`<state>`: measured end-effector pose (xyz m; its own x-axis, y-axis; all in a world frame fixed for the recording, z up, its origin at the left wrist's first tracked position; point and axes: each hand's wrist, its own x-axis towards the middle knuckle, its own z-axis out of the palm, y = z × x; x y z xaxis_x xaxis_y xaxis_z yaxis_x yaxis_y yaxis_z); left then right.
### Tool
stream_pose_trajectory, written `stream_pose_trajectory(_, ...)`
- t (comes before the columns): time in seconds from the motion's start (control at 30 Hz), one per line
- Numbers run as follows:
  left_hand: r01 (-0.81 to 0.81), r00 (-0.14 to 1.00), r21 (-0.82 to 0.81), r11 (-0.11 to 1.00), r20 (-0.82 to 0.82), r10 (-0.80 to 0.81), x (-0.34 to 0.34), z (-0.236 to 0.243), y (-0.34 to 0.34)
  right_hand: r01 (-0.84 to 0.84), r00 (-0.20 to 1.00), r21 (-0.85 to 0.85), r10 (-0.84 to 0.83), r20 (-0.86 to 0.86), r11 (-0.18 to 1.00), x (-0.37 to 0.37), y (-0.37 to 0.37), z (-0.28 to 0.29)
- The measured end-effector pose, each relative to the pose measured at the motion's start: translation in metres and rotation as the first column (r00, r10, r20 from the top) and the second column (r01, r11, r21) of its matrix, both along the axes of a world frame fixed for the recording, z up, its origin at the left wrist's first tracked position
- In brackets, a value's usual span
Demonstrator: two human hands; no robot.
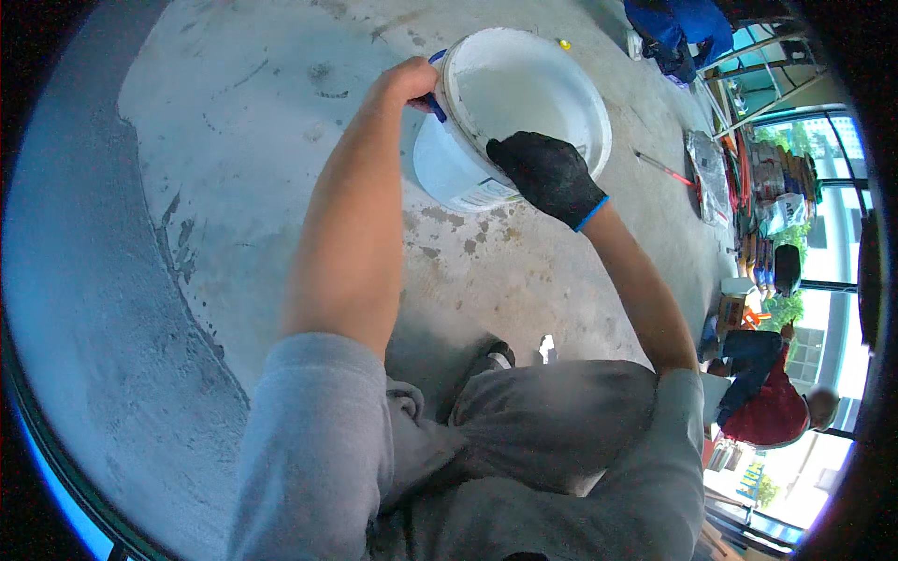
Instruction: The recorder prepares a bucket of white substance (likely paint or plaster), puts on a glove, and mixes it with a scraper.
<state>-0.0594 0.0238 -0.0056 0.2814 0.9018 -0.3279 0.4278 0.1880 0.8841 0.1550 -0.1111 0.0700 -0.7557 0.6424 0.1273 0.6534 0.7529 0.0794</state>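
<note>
A white bucket (435, 161) is in front of me, its round mouth facing me and a label on its near side. My left hand (412, 80), bare, is closed round a blue handle (436, 109) by the bucket's left rim. Over the near right rim lies my right hand (550, 173) in a black glove with a blue cuff, its fingers gripping the edge. The inside of the bucket looks pale; whether liquid is in it I cannot tell.
Stained concrete floor (271, 122) surrounds the bucket, with a darker grey strip (84, 280) at left. A red-handled tool (666, 170) lies to the right, near a metal frame (772, 89) and piled materials. A person in a red top (769, 411) sits by the windows.
</note>
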Motion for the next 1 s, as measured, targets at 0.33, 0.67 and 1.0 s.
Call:
stream_pose_trajectory(0.33,-0.018,0.998,-0.034,0.999,0.064,0.02,-0.001,-0.005,0.011,-0.07,0.987,-0.107,0.053,-0.154,0.992,0.075,-0.011,0.011)
stream_pose_trajectory(0.67,0.056,0.996,-0.006,0.998,-0.072,-0.057,-0.001,0.012,-0.003,-0.007,0.997,-0.053,0.003,-0.077,0.999,0.007,-0.005,0.013)
stream_pose_trajectory(1.0,-0.016,0.999,-0.013,1.0,-0.042,0.015,0.0,-0.004,0.011,-0.099,0.995,0.155,0.097,0.022,0.983,0.059,-0.008,0.009)
